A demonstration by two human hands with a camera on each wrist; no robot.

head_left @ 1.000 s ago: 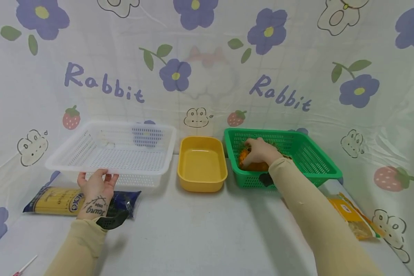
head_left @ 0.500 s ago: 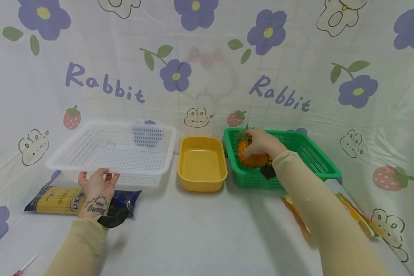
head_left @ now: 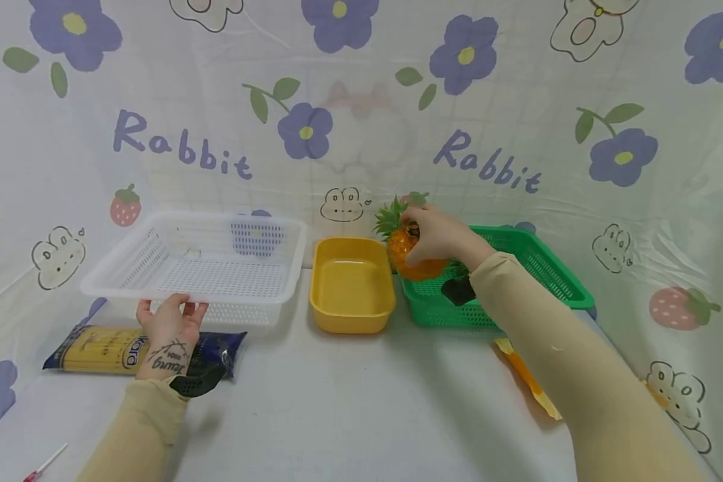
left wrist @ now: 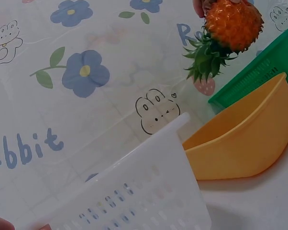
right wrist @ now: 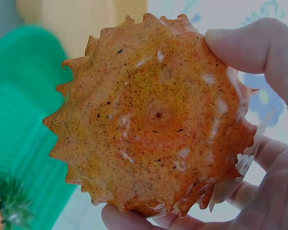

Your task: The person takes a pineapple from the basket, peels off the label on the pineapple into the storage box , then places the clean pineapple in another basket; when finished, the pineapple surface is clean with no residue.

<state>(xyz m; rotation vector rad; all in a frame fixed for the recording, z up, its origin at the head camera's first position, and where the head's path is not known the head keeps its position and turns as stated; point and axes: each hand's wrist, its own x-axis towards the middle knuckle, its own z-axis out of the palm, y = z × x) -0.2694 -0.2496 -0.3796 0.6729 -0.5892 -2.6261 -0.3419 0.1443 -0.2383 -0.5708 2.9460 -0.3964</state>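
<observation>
My right hand [head_left: 442,237] holds an orange toy pineapple [head_left: 418,261] with a green leafy crown, raised over the left edge of the green basket [head_left: 524,268]. In the right wrist view, thumb and fingers wrap the side of the pineapple [right wrist: 153,120], whose spiky base faces the camera. A second pineapple [right wrist: 10,206] shows partly inside the green basket. At the left, my left hand [head_left: 171,328] grips the front rim of the white basket [head_left: 265,300]; only its fingertips appear in the left wrist view.
Between the two baskets stands a yellow tub [head_left: 352,325]. A spaghetti pack [head_left: 96,349] lies below my left wrist. An orange-yellow packet [head_left: 530,381] lies partly behind my right forearm. A thin red-and-white stick [head_left: 45,463] is at the lower left.
My right hand has lifted the pineapple out of the green basket and moved it left and up. The left hand has stayed at the white basket's rim.
</observation>
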